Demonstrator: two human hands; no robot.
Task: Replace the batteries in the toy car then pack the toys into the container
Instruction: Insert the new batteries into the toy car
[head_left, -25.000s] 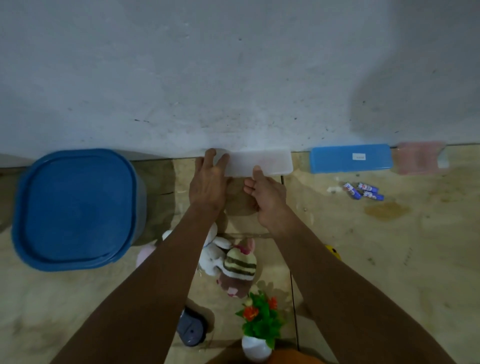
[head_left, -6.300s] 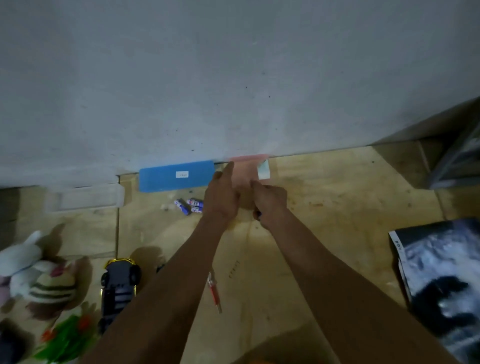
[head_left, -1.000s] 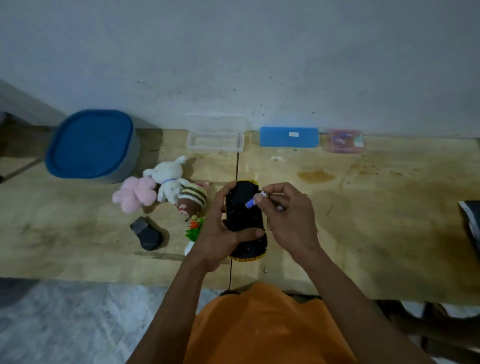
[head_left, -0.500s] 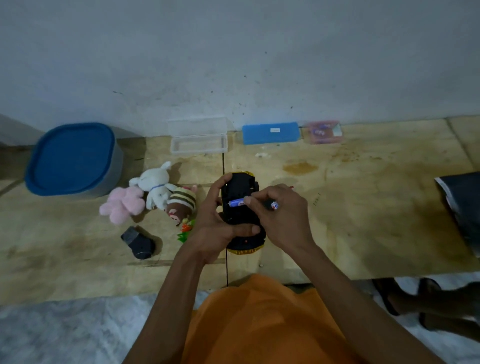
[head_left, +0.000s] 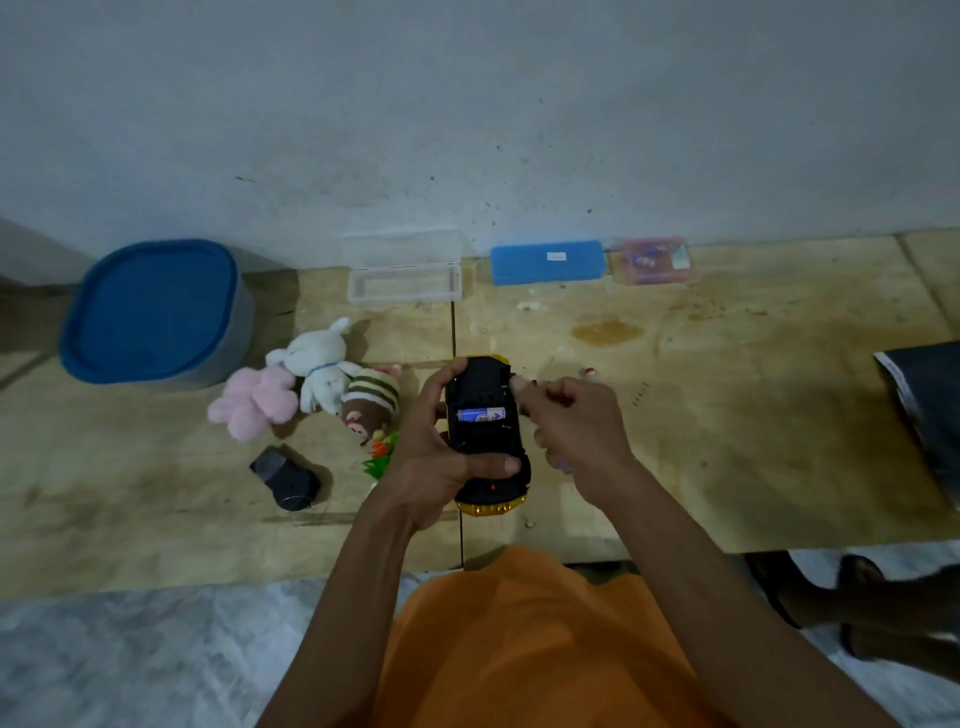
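One battery (head_left: 481, 415) now sits in the car (head_left: 485, 434) your left hand (head_left: 441, 457) grips, so your right hand (head_left: 574, 426), curled at 3 o'clock, seemingly holding more, loads next.

Hidden and cut-off parts

The left hand (head_left: 436, 457) is covering the toy car's (head_left: 485, 436) left side; the plastic plant (head_left: 379, 457) is peeking out behind it; the right edge is cropping the dark bag (head_left: 924, 395).

Toy car (head_left: 485, 431) upside down, one battery (head_left: 480, 415) seated.
Black underside up, yellow trim at near end, blue battery crosswise in open compartment; blue-lidded container (head_left: 150, 312) closed at far left; plush toys (head_left: 306, 379) clustered beside it.
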